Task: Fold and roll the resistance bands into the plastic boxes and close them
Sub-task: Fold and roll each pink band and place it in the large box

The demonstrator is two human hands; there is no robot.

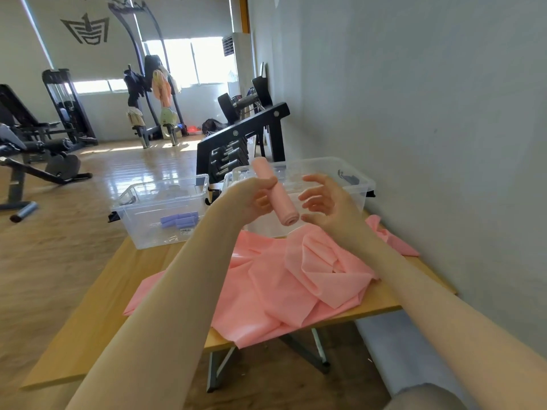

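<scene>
The left hand grips a tightly rolled pink band, the roll, held up in the air above the table's far edge, in front of the right box. The right hand hovers just beside the roll's near end, fingers spread and loosely curved, holding nothing. Both boxes sit open along the far edge of the table; the left box already holds purple rolls. A heap of loose pink bands covers the table's near right part. By my reading, rolling of this band is done and stowing is in hand: the next move calls for lowering the roll into a box without letting it unwind.
</scene>
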